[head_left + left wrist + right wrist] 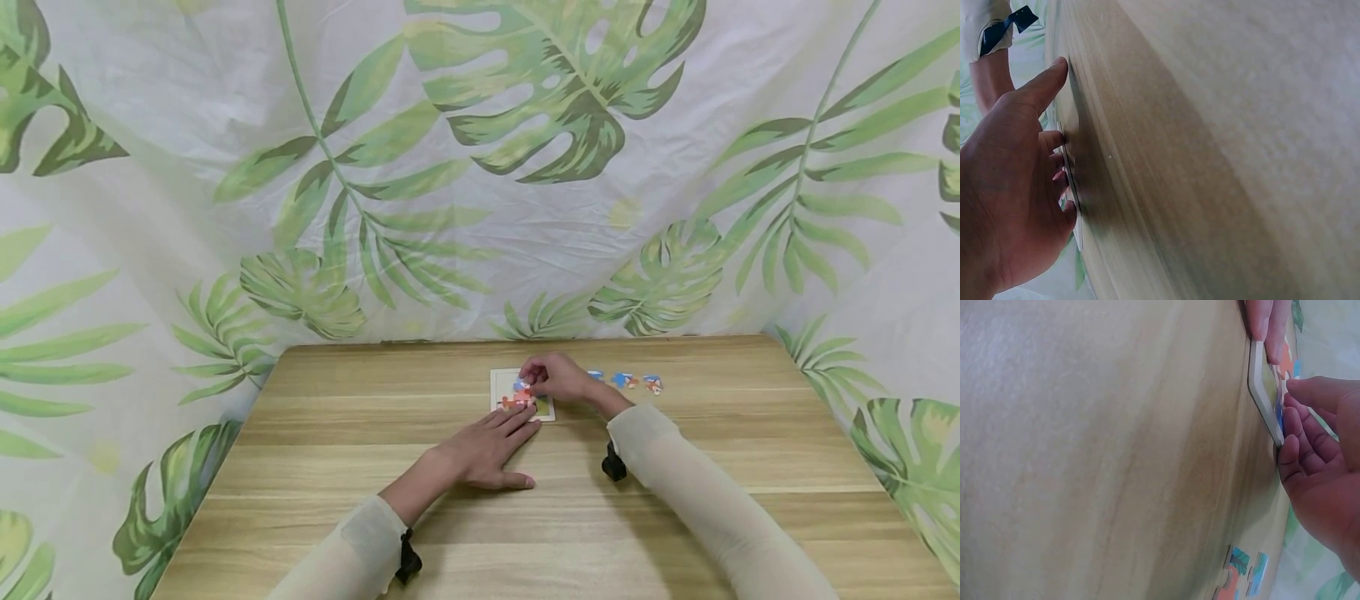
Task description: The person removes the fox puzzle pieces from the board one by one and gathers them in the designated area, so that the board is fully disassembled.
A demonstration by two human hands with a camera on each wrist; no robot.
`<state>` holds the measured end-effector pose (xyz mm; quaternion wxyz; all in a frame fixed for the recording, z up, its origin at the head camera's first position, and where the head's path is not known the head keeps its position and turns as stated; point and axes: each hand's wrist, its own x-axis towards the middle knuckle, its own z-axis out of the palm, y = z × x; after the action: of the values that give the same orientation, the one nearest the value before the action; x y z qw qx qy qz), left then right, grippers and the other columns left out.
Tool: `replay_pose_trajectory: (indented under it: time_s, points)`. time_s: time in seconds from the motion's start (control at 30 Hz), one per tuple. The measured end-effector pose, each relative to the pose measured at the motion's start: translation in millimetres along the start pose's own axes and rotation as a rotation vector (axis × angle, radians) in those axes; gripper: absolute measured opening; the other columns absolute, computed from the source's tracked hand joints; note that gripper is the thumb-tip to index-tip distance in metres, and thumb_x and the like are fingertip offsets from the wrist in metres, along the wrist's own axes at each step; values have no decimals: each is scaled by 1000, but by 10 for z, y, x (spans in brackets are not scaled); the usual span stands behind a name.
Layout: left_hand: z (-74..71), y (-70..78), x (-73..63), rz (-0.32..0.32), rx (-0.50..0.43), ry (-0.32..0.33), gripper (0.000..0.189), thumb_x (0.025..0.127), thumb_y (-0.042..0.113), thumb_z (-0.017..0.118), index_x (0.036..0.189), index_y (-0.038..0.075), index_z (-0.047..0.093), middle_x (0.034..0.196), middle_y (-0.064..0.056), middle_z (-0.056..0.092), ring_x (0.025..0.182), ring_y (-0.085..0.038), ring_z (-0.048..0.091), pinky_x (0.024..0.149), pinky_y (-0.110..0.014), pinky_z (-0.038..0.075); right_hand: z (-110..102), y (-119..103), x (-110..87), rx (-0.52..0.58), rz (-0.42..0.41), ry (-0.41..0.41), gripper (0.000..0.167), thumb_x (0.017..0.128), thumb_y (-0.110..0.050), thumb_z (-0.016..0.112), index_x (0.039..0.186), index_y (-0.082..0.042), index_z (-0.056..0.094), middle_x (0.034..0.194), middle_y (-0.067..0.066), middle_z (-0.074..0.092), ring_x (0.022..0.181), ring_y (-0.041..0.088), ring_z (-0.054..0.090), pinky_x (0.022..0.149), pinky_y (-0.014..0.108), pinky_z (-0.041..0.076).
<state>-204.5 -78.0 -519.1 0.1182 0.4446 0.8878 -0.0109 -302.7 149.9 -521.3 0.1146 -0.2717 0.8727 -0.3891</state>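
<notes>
A small jigsaw puzzle board with a pale frame lies toward the far side of the table, holding some red and orange pieces. My left hand lies with straight fingers across the board's near edge, thumb spread on the wood. Over the board, my right hand pinches a small puzzle piece between thumb and curled fingers. In the right wrist view, that hand is low at the board's rim; its fingers partly hide the piece. The left wrist view shows the left hand side-on, fingertips at the board.
Several loose puzzle pieces in blue and orange lie right of the board, one partly behind the right wrist. The wooden table ends at a leaf-patterned curtain. Dark straps hang at the wrists.
</notes>
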Motion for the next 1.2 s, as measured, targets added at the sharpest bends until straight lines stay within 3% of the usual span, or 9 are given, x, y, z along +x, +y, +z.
replay_pose_trajectory:
  time_s: [0.33,0.53,1.0,1.2]
  points:
    - [54,-28,23,29,-7,37,94,102,72,49,170,14,23,179,-8,13,164,-25,12,132,-43,18,-9,7,-10,86,49,14,15,97,1,73,112,-1,74,95,5,74,87,12,68,79,27,57]
    - [34,-19,21,27,-17,26,93,102,71,50,171,14,22,179,-7,11,165,-24,11,132,-43,17,-8,3,-26,136,74,24,16,98,1,72,113,-1,74,95,6,74,87,11,68,80,25,55]
    - [29,-24,-1,43,-33,41,92,102,69,52,170,13,25,178,-8,14,164,-26,14,132,-44,19,-91,44,-103,312,126,72,19,101,1,68,119,1,71,99,9,75,90,16,72,84,34,60]
    - [4,-32,-7,41,-25,29,92,102,69,52,170,14,24,179,-7,12,164,-25,13,132,-43,18,-169,-9,-193,343,91,71,22,100,2,68,122,7,70,103,17,74,94,20,72,91,43,61]
